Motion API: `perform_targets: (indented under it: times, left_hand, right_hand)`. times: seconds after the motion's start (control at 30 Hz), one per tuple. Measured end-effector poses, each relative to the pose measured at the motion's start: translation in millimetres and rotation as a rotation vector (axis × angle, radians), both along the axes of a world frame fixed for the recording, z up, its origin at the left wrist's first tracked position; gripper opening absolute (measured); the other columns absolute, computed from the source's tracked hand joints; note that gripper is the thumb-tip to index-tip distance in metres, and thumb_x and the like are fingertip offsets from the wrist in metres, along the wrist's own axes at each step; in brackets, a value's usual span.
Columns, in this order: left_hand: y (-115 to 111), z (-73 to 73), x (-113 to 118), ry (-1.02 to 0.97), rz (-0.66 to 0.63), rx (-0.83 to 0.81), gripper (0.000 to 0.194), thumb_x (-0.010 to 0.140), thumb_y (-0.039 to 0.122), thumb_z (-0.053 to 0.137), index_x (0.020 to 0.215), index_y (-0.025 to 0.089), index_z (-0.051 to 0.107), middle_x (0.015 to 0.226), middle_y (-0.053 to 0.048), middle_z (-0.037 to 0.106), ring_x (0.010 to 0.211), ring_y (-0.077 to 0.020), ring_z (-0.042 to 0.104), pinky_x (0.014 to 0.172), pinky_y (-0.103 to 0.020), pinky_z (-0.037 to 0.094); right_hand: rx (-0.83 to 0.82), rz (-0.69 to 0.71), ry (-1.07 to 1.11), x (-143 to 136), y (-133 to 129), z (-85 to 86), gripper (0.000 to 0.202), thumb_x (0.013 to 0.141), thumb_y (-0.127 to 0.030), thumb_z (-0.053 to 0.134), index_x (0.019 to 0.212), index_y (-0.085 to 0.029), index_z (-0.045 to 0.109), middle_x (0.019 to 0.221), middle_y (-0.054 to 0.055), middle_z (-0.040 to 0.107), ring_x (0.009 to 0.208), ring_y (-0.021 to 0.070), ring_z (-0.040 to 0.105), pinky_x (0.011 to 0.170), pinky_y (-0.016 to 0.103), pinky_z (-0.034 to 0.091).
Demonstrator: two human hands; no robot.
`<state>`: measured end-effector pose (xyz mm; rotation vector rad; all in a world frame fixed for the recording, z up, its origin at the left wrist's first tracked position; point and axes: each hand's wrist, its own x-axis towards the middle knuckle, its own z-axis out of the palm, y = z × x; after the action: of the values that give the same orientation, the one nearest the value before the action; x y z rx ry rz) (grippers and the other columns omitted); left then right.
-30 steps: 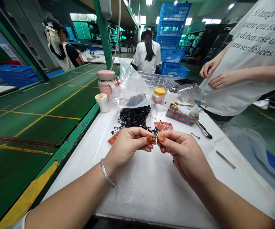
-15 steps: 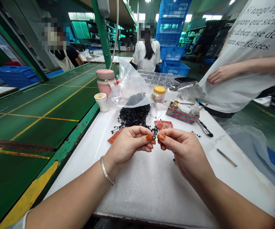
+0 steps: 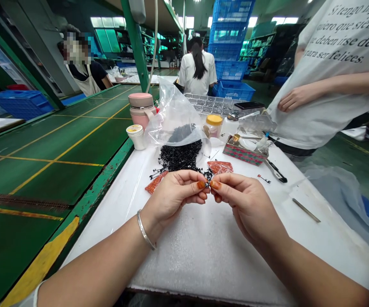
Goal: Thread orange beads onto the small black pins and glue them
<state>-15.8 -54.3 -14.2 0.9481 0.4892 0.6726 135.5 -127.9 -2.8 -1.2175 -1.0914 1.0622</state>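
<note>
My left hand (image 3: 180,189) pinches a small dark shiny part (image 3: 207,185) between thumb and forefinger. Meeting it from the other side, my right hand (image 3: 240,194) has its thumb and forefinger pressed together at the same part; whether it grips a separate tiny piece is hidden. Just beyond my fingers lies a heap of small black stemmed parts (image 3: 181,154), spilling from a clear plastic bag (image 3: 174,115). Bags of tiny orange pieces lie on both sides, one near my left hand (image 3: 155,182) and another orange bag (image 3: 219,166) behind my right.
The white tabletop (image 3: 178,256) borders a green conveyor (image 3: 76,140). Around the heap stand a pink flask (image 3: 140,111), white tub (image 3: 136,137), yellow-lidded jar (image 3: 213,125) and patterned box (image 3: 244,153). A cutter (image 3: 276,171) and metal strip (image 3: 306,210) lie right. A person (image 3: 334,85) stands close by.
My fingertips have come closer together, the right ones now meeting the small dark part in my left. The view has shifted slightly.
</note>
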Motion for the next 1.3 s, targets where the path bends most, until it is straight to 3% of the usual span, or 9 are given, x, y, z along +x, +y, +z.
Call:
perform_targets:
  times: [0.43, 1.3]
  left_hand:
    - [0.2, -1.3, -0.5, -0.014, -0.022, -0.008, 0.013, 0.075, 0.021, 0.076, 0.081, 0.012, 0.07, 0.067, -0.002, 0.067, 0.06, -0.0072, 0.061, 0.057, -0.015, 0.049]
    - [0.3, -2.6, -0.1, 0.029, 0.013, 0.039, 0.013, 0.075, 0.02, 0.075, 0.082, 0.011, 0.069, 0.067, -0.002, 0.067, 0.061, -0.0077, 0.062, 0.059, -0.016, 0.051]
  right_hand:
    - [-0.007, 0.021, 0.035, 1.9, 1.3, -1.4, 0.009, 0.079, -0.029, 0.07, 0.08, -0.02, 0.072, 0.071, -0.002, 0.063, 0.067, 0.0097, 0.051, 0.063, 0.023, 0.041]
    - [0.019, -0.005, -0.01, 0.6, 0.8, -2.4, 0.012, 0.078, -0.031, 0.072, 0.086, -0.022, 0.075, 0.072, -0.003, 0.066, 0.066, 0.0071, 0.054, 0.063, 0.019, 0.044]
